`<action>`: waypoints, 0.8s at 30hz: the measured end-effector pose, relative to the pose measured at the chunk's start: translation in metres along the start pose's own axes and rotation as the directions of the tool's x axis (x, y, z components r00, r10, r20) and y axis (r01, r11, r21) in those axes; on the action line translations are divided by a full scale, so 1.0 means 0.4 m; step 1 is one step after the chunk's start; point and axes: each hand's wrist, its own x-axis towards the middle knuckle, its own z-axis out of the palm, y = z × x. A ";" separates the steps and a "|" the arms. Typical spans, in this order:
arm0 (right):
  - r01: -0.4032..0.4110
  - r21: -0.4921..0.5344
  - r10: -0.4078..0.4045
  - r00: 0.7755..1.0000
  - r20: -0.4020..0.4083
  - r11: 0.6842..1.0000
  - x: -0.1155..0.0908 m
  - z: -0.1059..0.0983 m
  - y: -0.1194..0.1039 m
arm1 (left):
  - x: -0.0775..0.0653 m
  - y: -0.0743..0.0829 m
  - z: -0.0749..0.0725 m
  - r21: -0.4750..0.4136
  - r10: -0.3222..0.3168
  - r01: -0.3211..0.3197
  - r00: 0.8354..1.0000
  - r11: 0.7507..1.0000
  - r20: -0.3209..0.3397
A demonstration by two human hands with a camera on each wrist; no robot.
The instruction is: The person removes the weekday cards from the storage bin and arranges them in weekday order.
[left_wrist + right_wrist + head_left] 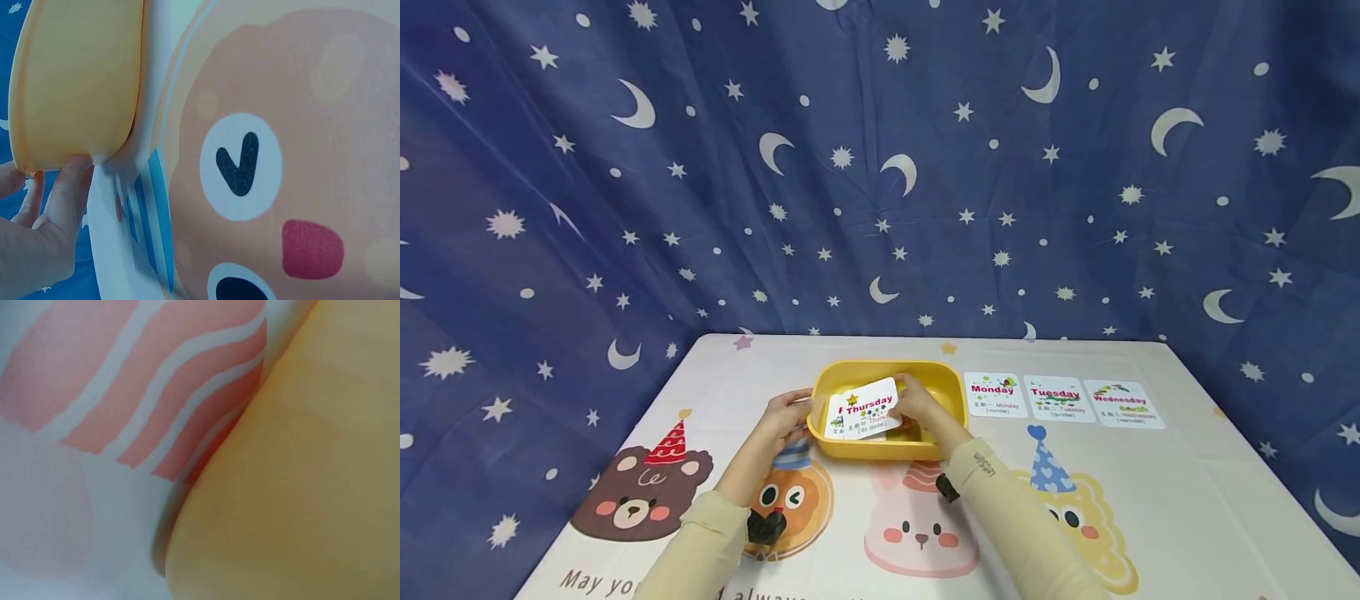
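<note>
While the left hand [785, 418] grips the left end of the yellow bin [876, 451], the right hand [917, 402] pinches the Thursday card [868, 404] by its right edge, over the bin's left half.

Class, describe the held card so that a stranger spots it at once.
On the white table, find the yellow tray. There, the right hand holds a tilted card. Unlike the partly covered card behind it, its whole word shows: Thursday.

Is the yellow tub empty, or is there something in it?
Not empty. The head view shows at least one card inside the yellow tub, partly hidden behind the Thursday card in the right hand.
</note>
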 end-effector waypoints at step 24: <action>0.031 0.062 -0.029 0.998 -0.048 0.998 -0.237 -0.019 -0.204 | -0.002 0.003 0.003 0.003 0.000 0.000 1.000 1.000 -0.010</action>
